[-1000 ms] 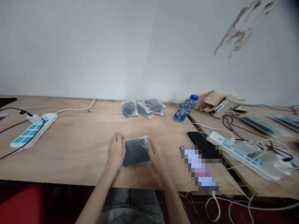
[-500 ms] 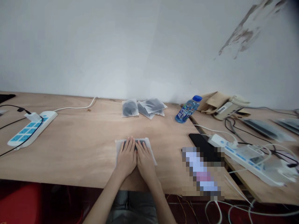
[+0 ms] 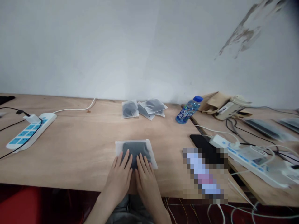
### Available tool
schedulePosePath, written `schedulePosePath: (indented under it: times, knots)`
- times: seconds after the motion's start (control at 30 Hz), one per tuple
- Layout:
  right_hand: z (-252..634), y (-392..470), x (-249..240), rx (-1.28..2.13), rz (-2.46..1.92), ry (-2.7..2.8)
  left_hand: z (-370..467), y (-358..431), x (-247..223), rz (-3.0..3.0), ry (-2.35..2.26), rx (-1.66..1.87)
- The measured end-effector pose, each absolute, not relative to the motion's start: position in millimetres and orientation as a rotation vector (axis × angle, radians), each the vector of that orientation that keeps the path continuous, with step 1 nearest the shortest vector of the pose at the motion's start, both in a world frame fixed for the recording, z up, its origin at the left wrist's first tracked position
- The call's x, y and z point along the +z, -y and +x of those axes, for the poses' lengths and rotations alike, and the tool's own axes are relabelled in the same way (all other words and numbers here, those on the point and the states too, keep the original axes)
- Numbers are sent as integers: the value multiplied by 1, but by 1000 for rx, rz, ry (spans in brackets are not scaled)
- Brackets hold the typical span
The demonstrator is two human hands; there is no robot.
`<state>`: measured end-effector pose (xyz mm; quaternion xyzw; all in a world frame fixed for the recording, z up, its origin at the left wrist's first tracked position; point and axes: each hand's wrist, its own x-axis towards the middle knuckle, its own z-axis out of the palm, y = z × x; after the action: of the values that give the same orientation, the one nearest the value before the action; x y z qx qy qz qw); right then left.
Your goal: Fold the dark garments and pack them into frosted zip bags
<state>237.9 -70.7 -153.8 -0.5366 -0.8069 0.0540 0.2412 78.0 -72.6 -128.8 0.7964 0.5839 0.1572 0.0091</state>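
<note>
A frosted zip bag (image 3: 135, 148) with a flat dark item inside lies on the wooden table, close to its front edge. My left hand (image 3: 120, 175) rests on the lower left part of the bag, fingers stretched out and slightly spread. On the lower right part lies my right hand (image 3: 146, 176), its fingers likewise straight and flat. Neither hand grips anything. The bag's lower edge is hidden under both hands. Toward the wall are more frosted bags with dark contents: a single bag (image 3: 130, 109) and, beside it, a small overlapping pile (image 3: 153, 107).
A tilted blue-capped bottle (image 3: 188, 110) is at the back right. Power strips lie at the left (image 3: 31, 132) and right (image 3: 245, 160), with cables around them. Nearer on the right are a black flat object (image 3: 201, 144) and a pixelated item (image 3: 205, 174). A beige cup (image 3: 230, 109) lies on its side.
Both hands have slid back toward me over the bag and moved slightly apart, uncovering more of the dark item. The bag itself stays about where it was.
</note>
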Motion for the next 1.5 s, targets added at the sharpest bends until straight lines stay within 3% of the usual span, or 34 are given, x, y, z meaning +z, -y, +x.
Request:
schedulePosePath:
  times: [0.17, 0.7, 1.07, 1.5]
  knots:
    - [240, 53, -157, 186, -1489, 2307, 83, 64, -139, 2449, -1796, 481]
    - [227, -111, -143, 214, -1594, 2321, 83, -99, -141, 2345, -1801, 545]
    - [217, -110, -155, 82, -1514, 2061, 85, -97, -139, 2313, -1738, 853]
    - [219, -97, -135, 247, -1526, 1946, 90, -86, -144, 1981, -1688, 934]
